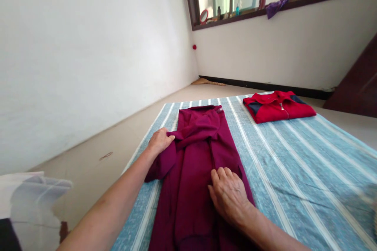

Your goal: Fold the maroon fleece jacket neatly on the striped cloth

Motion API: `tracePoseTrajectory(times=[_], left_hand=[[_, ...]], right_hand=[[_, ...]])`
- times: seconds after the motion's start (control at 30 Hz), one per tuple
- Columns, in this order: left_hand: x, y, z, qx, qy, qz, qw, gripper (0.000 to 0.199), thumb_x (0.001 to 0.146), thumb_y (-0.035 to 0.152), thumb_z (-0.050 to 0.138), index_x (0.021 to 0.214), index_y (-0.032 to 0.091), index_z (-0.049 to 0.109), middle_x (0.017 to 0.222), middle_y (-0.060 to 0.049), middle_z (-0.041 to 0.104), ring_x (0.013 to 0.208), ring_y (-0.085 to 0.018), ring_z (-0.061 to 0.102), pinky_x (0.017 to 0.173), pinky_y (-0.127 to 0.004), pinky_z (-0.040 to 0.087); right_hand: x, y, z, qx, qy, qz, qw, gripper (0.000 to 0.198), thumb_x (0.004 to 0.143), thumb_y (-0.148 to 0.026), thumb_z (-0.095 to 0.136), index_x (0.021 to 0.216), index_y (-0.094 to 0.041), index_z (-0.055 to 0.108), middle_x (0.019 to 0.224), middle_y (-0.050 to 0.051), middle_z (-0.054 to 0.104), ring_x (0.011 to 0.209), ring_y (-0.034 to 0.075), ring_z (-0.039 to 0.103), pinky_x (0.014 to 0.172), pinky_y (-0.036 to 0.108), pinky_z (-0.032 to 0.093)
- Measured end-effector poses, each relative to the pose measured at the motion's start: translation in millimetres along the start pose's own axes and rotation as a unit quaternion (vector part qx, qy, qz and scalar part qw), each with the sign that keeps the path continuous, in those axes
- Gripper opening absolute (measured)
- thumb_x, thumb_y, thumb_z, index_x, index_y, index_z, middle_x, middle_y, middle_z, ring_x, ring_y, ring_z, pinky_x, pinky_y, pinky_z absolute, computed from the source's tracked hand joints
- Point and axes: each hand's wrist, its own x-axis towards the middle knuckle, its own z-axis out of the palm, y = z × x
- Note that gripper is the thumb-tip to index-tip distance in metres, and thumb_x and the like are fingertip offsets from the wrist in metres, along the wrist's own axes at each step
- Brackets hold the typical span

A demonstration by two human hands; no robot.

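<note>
A maroon jacket (194, 180) lies lengthwise on a blue-and-white striped cloth (265, 172), its collar end away from me. One sleeve runs down the middle of the garment. The other sleeve (194, 129) crosses the upper part and hangs out past the left side, bunched up. My left hand (160, 141) is closed on this sleeve at the left edge, thumb towards the right. Lower down, my right hand (229, 192) has its fingers bent into the fabric right of the middle sleeve. Its fingertips press on the cloth, and the palm side is hidden.
A folded red jacket (279, 106) with dark blue patches sits at the far right of the striped cloth. White translucent material (35, 204) stands at lower left. Beyond are a white wall (88, 46), a brush-like object (209, 82) on the floor and a windowsill (250, 13) holding several bottles.
</note>
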Motion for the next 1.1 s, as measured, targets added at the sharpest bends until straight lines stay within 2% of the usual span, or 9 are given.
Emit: tracePoseTrajectory(times=[0.13,0.2,0.37,0.53,0.7,0.9,1.0,1.1], left_hand=[[13,-5,2,-0.045,-0.024,-0.036,0.998,0.021,0.072,0.037,0.062,0.066,0.017,0.062,0.06,-0.003,0.062,0.061,-0.02,0.061,0.05,-0.025,0.036],[16,-6,2,-0.067,-0.022,-0.041,0.997,0.021,0.071,0.034,0.062,0.059,0.017,0.059,0.054,-0.001,0.058,0.055,-0.018,0.058,0.047,-0.025,0.033],[19,-9,-8,-0.12,0.016,-0.048,0.992,0.011,0.068,0.028,0.059,0.065,0.017,0.06,0.057,0.001,0.059,0.056,-0.016,0.057,0.048,-0.024,0.035],[20,-7,-25,-0.174,0.063,-0.054,0.981,0.015,0.067,0.031,0.056,0.068,0.017,0.061,0.057,0.002,0.058,0.058,-0.015,0.056,0.05,-0.023,0.037],[29,7,-46,-0.261,0.131,-0.06,0.954,0.014,0.062,0.031,0.06,0.065,0.017,0.061,0.056,0.003,0.057,0.055,-0.015,0.053,0.049,-0.023,0.037],[46,31,-71,-0.336,0.217,-0.051,0.915,0.015,0.058,0.027,0.062,0.069,0.017,0.062,0.057,0.003,0.056,0.055,-0.013,0.052,0.048,-0.022,0.037],[50,34,-70,-0.348,0.236,-0.057,0.906,0.015,0.057,0.026,0.063,0.069,0.017,0.062,0.058,0.003,0.056,0.055,-0.013,0.051,0.048,-0.022,0.037],[50,30,-60,-0.337,0.224,-0.069,0.912,0.012,0.058,0.025,0.063,0.067,0.017,0.061,0.057,0.003,0.055,0.054,-0.013,0.05,0.048,-0.022,0.036]], right_hand=[[13,3,-9,-0.015,-0.021,0.025,0.999,0.009,0.083,-0.015,0.057,0.09,-0.015,0.062,0.082,0.01,0.061,0.078,0.024,0.057,0.064,0.033,0.042],[19,4,-9,-0.025,-0.031,0.034,0.999,0.01,0.081,-0.01,0.055,0.086,-0.015,0.062,0.08,0.011,0.062,0.077,0.025,0.058,0.063,0.033,0.04],[27,8,-3,-0.011,-0.051,0.046,0.998,0.018,0.079,-0.004,0.051,0.08,-0.015,0.065,0.079,0.011,0.065,0.075,0.025,0.062,0.06,0.032,0.037],[34,15,-5,0.036,-0.037,0.067,0.996,0.017,0.079,-0.006,0.05,0.078,-0.016,0.063,0.073,0.007,0.067,0.068,0.021,0.063,0.057,0.029,0.032],[38,20,-13,0.068,0.001,0.089,0.994,0.014,0.079,-0.011,0.051,0.072,-0.018,0.06,0.069,0.004,0.065,0.063,0.017,0.061,0.054,0.03,0.024],[38,20,-11,0.118,0.023,0.073,0.99,0.013,0.078,-0.013,0.051,0.067,-0.019,0.056,0.064,0.0,0.062,0.057,0.012,0.054,0.054,0.03,0.02],[38,19,-5,0.125,0.01,0.062,0.99,0.013,0.077,-0.013,0.051,0.067,-0.019,0.056,0.065,0.0,0.062,0.057,0.012,0.053,0.054,0.03,0.019],[39,18,0,0.127,-0.01,0.062,0.99,0.012,0.077,-0.013,0.052,0.068,-0.018,0.057,0.066,0.001,0.062,0.058,0.012,0.054,0.053,0.03,0.019]])
